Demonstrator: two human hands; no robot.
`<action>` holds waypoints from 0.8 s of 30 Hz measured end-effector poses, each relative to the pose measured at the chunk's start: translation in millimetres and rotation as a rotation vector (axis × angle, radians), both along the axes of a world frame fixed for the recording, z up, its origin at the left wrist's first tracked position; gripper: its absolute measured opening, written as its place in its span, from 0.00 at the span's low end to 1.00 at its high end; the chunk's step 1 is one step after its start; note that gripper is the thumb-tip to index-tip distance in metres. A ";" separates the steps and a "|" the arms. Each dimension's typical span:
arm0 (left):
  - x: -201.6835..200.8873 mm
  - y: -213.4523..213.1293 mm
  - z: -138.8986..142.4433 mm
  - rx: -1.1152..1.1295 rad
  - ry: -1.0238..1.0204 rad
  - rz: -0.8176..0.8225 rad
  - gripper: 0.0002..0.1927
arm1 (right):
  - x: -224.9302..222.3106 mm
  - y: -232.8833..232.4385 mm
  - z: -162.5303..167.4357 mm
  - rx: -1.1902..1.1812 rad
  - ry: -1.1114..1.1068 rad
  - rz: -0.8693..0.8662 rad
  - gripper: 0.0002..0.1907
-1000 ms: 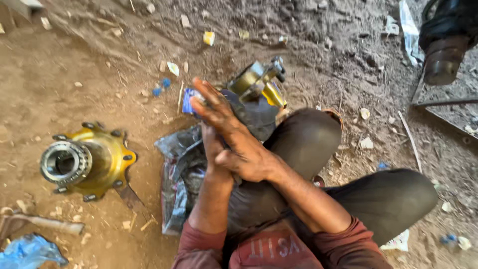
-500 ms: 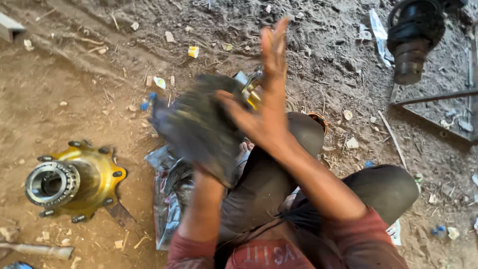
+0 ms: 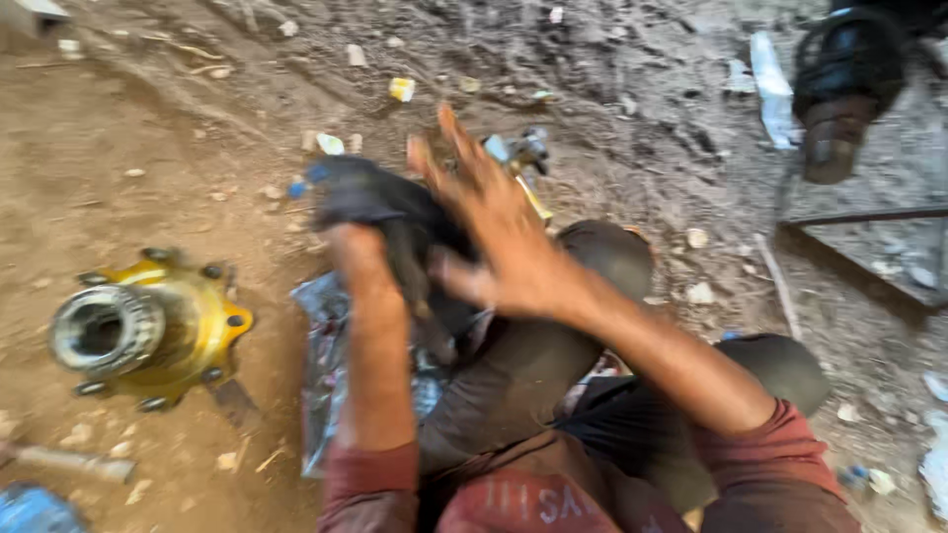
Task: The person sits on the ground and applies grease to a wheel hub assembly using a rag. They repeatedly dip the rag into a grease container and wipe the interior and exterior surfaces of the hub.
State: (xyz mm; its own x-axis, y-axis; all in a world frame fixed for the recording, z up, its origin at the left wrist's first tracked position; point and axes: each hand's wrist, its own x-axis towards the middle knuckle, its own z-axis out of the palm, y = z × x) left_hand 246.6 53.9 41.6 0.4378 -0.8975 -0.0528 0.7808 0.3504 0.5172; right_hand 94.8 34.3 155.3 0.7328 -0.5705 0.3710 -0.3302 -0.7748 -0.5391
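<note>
Your left hand (image 3: 360,252) now grips the dark rag (image 3: 380,202); your right hand (image 3: 504,247), open, has come down onto it

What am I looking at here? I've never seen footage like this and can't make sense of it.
This is one picture from a camera worn on a person's head, looking down at their own arms and knees as they sit on dirt ground. The left hand grips a dark, dirty rag. The right hand is open, fingers spread, pressed against that rag; it is blurred. On the ground to the left lies a yellow metal wheel hub with bolts round its rim. A crumpled plastic sheet lies beside the knee, and scraps of litter are scattered about.
</note>
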 end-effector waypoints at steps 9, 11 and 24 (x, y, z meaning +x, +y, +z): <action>-38.6 3.0 -25.8 -0.189 -1.018 0.039 0.20 | 16.6 -40.2 -61.6 -0.085 0.519 0.073 0.40; -48.6 5.7 -25.5 -0.220 -1.095 0.076 0.19 | 28.8 -38.8 -63.2 -0.061 0.475 0.084 0.40; 122.5 5.9 5.1 -0.322 -0.266 0.119 0.17 | 36.9 -48.6 -42.9 1.544 -0.579 0.606 0.19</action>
